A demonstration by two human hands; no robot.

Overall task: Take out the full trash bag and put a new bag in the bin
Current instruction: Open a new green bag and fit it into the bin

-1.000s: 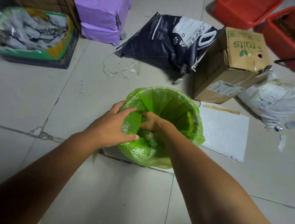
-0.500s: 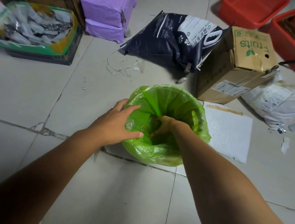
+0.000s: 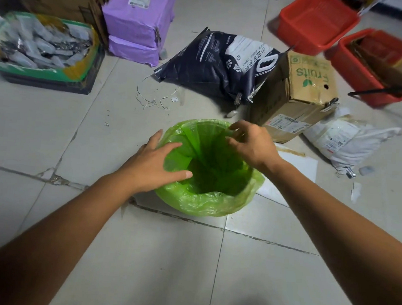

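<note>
Grey-white ceramic floor tiles (image 3: pixel 161 258) occupy the near field, crossed by a cracked joint just in front of the bin. Both bare forearms reach forward from the lower corners and converge on the translucent green plastic bag (image 3: pixel 205 202). The bag stands mid-floor with its mouth open and its lip folded outward and down. The bin under it is covered by the film and cannot be made out.

Left hand (image 3: pixel 154 164): palm down on the near-left rim, fingers straight and spread across the folded lip, thumb extended over the bag's inner face. It rests on the film without gripping it.

Right hand (image 3: pixel 252 146): over the far-right rim, fingertips (image 3: pixel 233 131) curled and pinching the bag's top edge.

Just right of the bag, partly behind the right forearm, a flat white rectangular sheet (image 3: pixel 301 164) lies on the tiles. Beyond it stands a brown cardboard box printed "fruits" (image 3: pixel 299 97). A dark navy plastic sack bearing paw prints (image 3: pixel 212 65) lies against the box's left side, and a white plastic mailing bag (image 3: pixel 349 138) lies on its right. Loose white strings (image 3: pixel 151 97) lie left of the sack.

Farther back are two stacked purple-wrapped parcels (image 3: pixel 138 22), a green-rimmed box of silver packets (image 3: pixel 41 46) at far left, and two red plastic baskets (image 3: pixel 318 19) at far right.
</note>
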